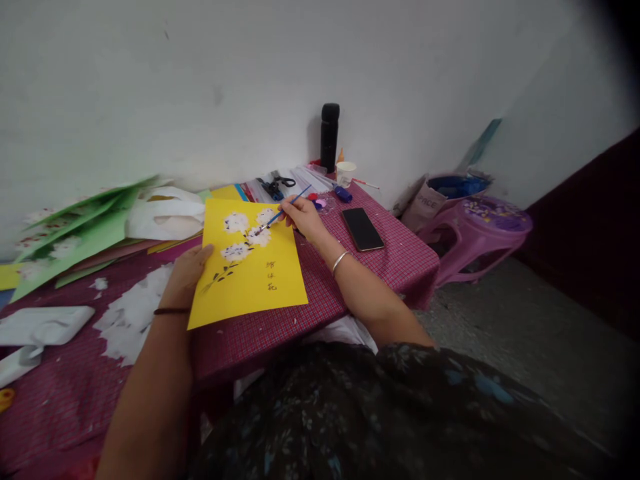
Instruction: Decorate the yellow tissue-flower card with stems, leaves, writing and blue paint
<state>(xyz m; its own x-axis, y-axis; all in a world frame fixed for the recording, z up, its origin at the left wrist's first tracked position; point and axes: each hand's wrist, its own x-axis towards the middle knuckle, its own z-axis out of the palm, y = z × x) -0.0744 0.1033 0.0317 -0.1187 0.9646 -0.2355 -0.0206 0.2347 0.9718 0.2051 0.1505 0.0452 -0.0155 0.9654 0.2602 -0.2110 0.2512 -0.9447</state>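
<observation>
My left hand grips the left edge of a yellow sheet of paper, its thumb on top. White fluffy flowers with dark specks, dark painted leaves and a short column of handwritten characters cover parts of the sheet, which is tilted over the table. Between the closed fingers of my right hand is a thin blue paintbrush. Its tip meets one of the white flowers near the middle of the sheet.
On the checked tablecloth lie a black phone, scissors, a paper cup and a black bottle. Green papers and white scraps are to the left. A pink stool stands right.
</observation>
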